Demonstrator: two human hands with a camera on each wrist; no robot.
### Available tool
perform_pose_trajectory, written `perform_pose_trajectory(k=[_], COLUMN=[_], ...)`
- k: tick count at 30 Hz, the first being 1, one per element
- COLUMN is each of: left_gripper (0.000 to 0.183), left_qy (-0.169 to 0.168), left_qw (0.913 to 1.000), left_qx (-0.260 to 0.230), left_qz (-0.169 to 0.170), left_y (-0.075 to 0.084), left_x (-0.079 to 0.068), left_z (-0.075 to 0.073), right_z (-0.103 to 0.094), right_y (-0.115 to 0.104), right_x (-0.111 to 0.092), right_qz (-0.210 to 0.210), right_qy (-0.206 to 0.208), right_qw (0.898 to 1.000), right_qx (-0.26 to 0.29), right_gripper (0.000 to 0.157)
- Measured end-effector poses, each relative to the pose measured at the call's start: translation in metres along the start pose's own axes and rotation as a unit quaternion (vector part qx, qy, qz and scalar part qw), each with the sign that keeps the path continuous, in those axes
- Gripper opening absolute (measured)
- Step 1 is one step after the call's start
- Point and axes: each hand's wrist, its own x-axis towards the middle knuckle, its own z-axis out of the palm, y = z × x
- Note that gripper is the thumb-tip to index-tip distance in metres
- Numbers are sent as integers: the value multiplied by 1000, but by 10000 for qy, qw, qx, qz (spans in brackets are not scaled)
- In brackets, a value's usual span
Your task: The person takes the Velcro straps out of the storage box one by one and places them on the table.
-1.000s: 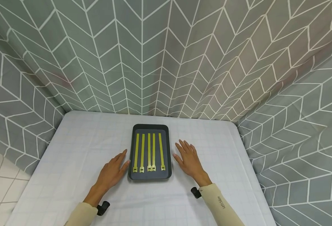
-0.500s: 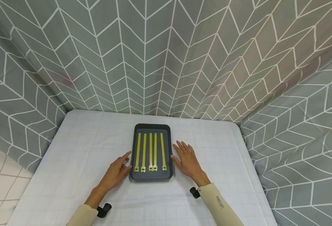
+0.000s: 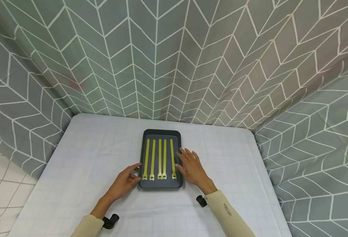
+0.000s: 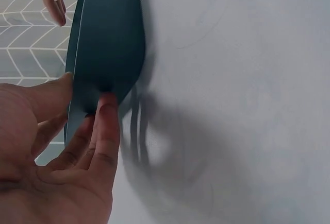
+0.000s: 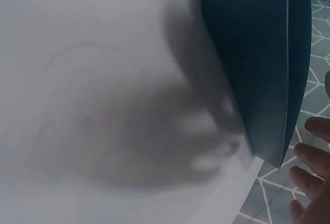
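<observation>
A dark grey rectangular tray lies on the table, with several yellow cable ties side by side in it, their slotted heads toward the person. At the tray's left side is my left hand, fingers bent; in the left wrist view its thumb is right at the rim and its fingertips meet the outer wall. My right hand reaches to the right side with fingers spread, overlapping the rim in the head view. In the right wrist view the right fingers stand apart from each other beside the tray wall.
A white cloth covers the table. Grey curtains with white zigzag lines stand behind and at both sides. Pale floor tiles show at the lower left. Each wrist wears a small black device.
My left hand has moved right to the tray's left edge, its fingers bending. My right hand has moved left, up to and over the right rim. The head view has shifted slightly.
</observation>
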Motion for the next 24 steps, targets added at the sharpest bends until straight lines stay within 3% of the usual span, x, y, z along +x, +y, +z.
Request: perform_pose_trajectory(k=[6,14,24], left_gripper=[65,65,66], left_qy=[-70,-47,-99], left_qw=[9994,9990,9973], left_qx=[-223,-443,-675], left_qz=[-261,-69,-278], left_y=[-3,-8,-13], left_x=[0,1,3], left_z=[0,-3,0], right_z=[4,6,-13], right_y=[-6,-8,-17], right_x=[10,32,67], right_qz=[-349,-945,-2038], right_qy=[26,-243,-574], right_qw=[9992,9932,9767], right_qx=[197,643,356], right_gripper=[53,55,50])
